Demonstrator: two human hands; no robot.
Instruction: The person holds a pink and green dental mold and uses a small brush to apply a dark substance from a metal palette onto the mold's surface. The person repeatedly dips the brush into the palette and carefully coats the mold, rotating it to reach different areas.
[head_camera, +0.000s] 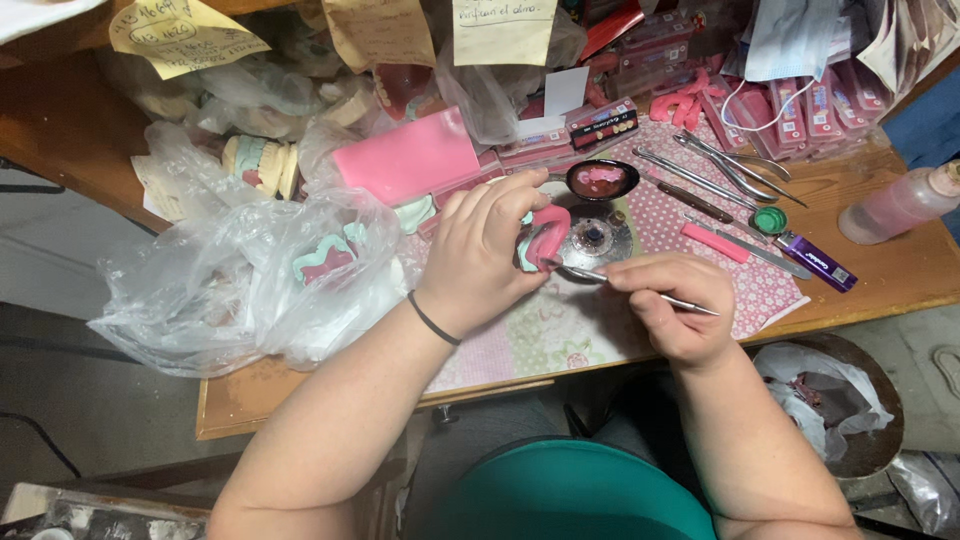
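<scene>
The left hand (480, 250) is closed around a pink wax denture model (543, 240) on a pale green base, held just above the patterned mat (570, 325) at the centre of the table (900, 275). The right hand (672, 305) is closed in a pen-like grip on a thin metal tool (640, 290), whose tip touches the near edge of the model. Just beyond the model stands a small round metal dish (597, 238), and farther still a dark spoon (602, 180) holding pink wax. To the right lie several metal instruments (720, 165), a pink stick (716, 243), a small green cap (769, 220) and a purple lighter (818, 262). A clear bottle (900, 205) lies at the far right. To the left, crumpled plastic bags (240, 290) hold another pink and green model (325, 258). A pink block (408, 158) sits far left of the hands.
</scene>
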